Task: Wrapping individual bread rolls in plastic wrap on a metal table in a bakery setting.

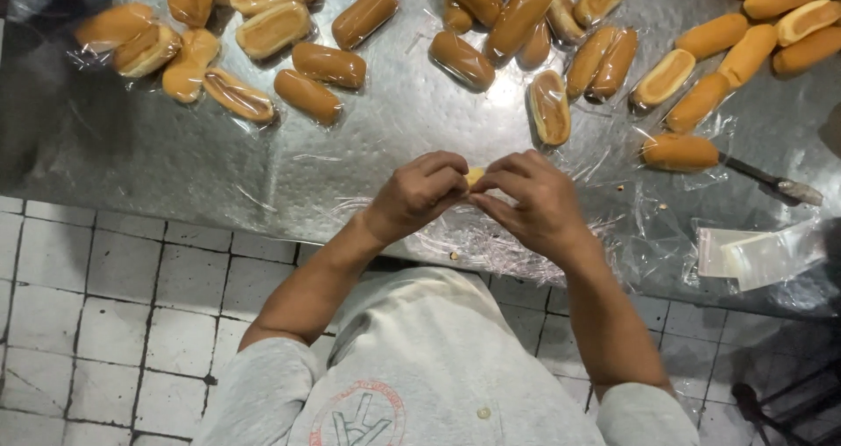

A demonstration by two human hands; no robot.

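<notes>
a shiny, scuffed metal worktop (368, 157) under crinkled clear plastic film (491, 236). glossy golden-brown buns (328, 65) with smooth crusts. a pale bread piece (474, 176). matt grey cloth shirt (438, 358). dull white floor tiles (105, 323).

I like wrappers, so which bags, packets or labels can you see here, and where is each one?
Wrapped buns: long golden rolls in clear plastic, scattered across the far side of the metal table.
Empty bags: flat clear and whitish plastic, at the table's right edge.
Loose wrap: crumpled clear film under both hands.
No signs or screens.
</notes>
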